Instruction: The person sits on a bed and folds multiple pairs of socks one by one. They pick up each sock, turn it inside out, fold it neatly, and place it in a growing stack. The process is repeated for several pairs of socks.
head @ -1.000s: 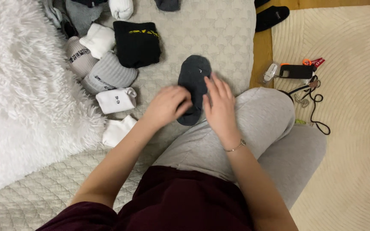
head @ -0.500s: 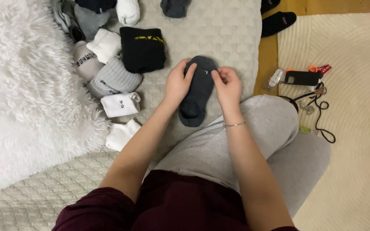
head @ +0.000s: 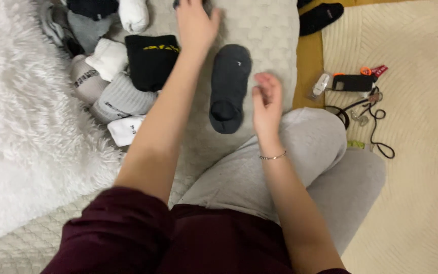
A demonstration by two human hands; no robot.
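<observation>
Beside the dark sock (head: 229,86) flat on the bed (head: 264,30), right hand (head: 265,101) hovers loosely curled and empty, left hand (head: 194,23) reaches open toward another dark sock at the top edge.

A quilted cream bedcover (head: 259,30) carries the lot — a dark grey sock (head: 228,86) lies flat at its centre, a folded black sock (head: 150,61) at nine o'clock of it, grey and white sock bundles (head: 112,94) beyond, and a white fluffy blanket (head: 21,142) further out at eight o'clock
</observation>
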